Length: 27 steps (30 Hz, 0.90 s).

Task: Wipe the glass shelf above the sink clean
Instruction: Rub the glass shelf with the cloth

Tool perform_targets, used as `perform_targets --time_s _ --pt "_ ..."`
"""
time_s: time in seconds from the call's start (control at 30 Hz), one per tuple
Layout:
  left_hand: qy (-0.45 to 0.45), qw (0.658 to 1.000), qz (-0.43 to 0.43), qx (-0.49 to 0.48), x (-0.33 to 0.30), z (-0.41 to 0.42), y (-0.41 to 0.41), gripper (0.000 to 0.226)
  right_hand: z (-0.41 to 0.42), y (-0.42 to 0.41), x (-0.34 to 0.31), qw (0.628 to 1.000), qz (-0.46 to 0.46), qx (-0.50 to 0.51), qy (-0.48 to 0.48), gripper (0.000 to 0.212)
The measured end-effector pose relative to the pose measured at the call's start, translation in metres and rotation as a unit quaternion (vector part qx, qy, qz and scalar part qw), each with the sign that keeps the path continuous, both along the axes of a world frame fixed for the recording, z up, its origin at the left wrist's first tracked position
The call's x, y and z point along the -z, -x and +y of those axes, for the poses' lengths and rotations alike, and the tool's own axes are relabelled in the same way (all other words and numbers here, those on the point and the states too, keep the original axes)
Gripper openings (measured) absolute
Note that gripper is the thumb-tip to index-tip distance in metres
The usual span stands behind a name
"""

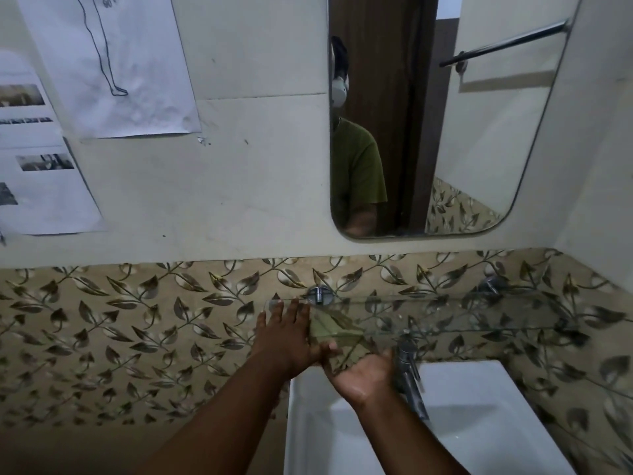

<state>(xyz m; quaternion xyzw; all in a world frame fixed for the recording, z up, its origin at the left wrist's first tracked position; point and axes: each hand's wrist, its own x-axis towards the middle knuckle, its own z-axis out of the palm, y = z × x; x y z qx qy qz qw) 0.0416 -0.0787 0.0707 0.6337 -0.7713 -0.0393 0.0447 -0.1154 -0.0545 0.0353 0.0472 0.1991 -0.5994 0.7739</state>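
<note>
A clear glass shelf (pixel 462 313) runs along the leaf-patterned wall above the white sink (pixel 479 389), held by round metal brackets (pixel 319 295). A green cloth (pixel 329 327) lies on the shelf's left part. My left hand (pixel 284 337) is flat, fingers spread, at the shelf's left end, touching the cloth's edge. My right hand (pixel 363 373) sits palm up below the shelf's front edge, its fingers curled around the hanging part of the cloth.
A chrome tap (pixel 409 378) stands just right of my right hand, under the shelf. A mirror (pixel 479 132) hangs above, showing a person in a green shirt. Printed papers (pixel 102 63) are stuck on the wall at the left.
</note>
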Motion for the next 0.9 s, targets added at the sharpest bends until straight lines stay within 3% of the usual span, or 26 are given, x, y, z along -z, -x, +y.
perform_targets --time_s 0.07,0.17,0.23,0.3,0.33,0.37,0.4,0.47,0.57,0.9 --pt "-0.001 1.0 -0.007 -0.001 0.001 0.0 0.0 0.133 -0.002 0.017 0.0 0.999 0.007 0.014 0.032 0.073" --pt "-0.008 1.0 -0.019 0.001 0.002 -0.001 0.002 0.139 -0.015 0.036 -0.001 0.999 -0.007 0.048 -0.008 0.069" --pt "-0.013 1.0 -0.026 0.003 0.003 -0.001 0.002 0.143 -0.015 0.025 -0.006 0.999 0.027 0.044 -0.004 0.048" --pt "-0.015 0.999 -0.036 0.006 0.005 -0.001 0.001 0.146 -0.02 0.016 -0.01 0.999 -0.036 -0.024 -0.011 0.012" --pt "-0.012 0.999 -0.041 0.007 0.007 -0.001 0.0 0.145 -0.025 0.014 -0.007 0.998 -0.035 -0.019 -0.041 0.011" --pt "-0.008 0.999 -0.045 0.008 0.007 -0.001 -0.001 0.142 -0.027 0.009 -0.006 0.998 -0.05 -0.022 -0.023 0.03" --pt "-0.002 0.999 -0.048 0.006 0.008 -0.001 -0.001 0.138 -0.025 0.007 -0.006 0.998 0.039 0.034 -0.041 0.055" --pt "0.013 0.998 -0.053 0.002 0.01 -0.002 -0.002 0.133 -0.013 0.01 -0.008 0.998 0.013 0.055 -0.016 0.078" --pt "0.024 0.998 -0.064 -0.002 0.011 -0.003 -0.001 0.129 0.0 0.028 -0.002 0.998 -0.003 0.056 0.029 0.077" --pt "0.042 0.997 -0.061 -0.003 0.013 0.0 0.002 0.125 -0.02 0.058 -0.015 0.987 0.018 0.143 -0.065 0.079"
